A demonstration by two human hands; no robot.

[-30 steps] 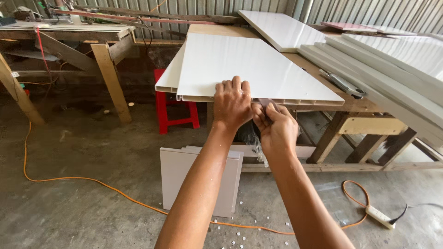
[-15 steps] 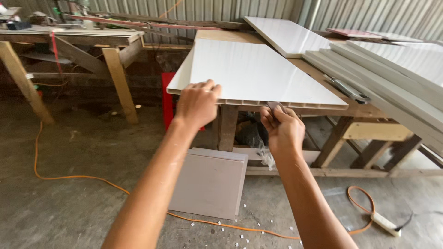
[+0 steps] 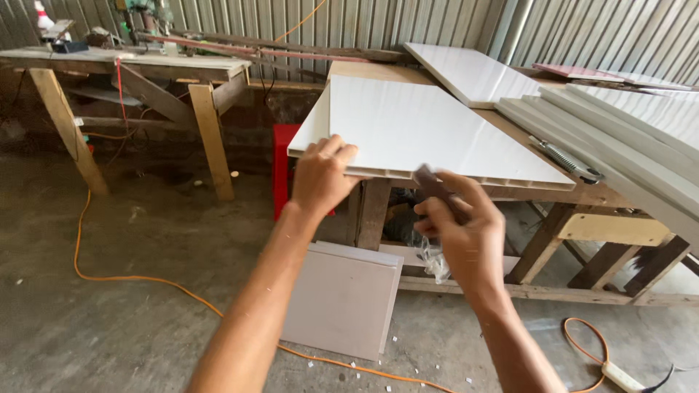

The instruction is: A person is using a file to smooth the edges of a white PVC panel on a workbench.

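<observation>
A white hollow plastic panel (image 3: 429, 127) lies flat on a wooden work table (image 3: 575, 195), its near edge facing me. My left hand (image 3: 320, 178) grips that near edge close to its left corner, fingers over the top face. My right hand (image 3: 466, 233) is closed around a small dark tool (image 3: 433, 185), whose tip meets the panel's near edge. I cannot tell what kind of tool it is.
More white panels (image 3: 473, 73) and long white strips (image 3: 619, 138) lie on the table, with a dark-handled tool (image 3: 568, 160) beside them. A cut panel piece (image 3: 342, 298) leans below. An orange cord (image 3: 145, 280) crosses the floor. A second wooden bench (image 3: 124, 69) stands at left, a red stool (image 3: 285, 167) behind.
My left hand has slid left along the panel's near edge, away from my right hand. The view has moved closer and shifted right. The right hand still holds the tool at the edge.
</observation>
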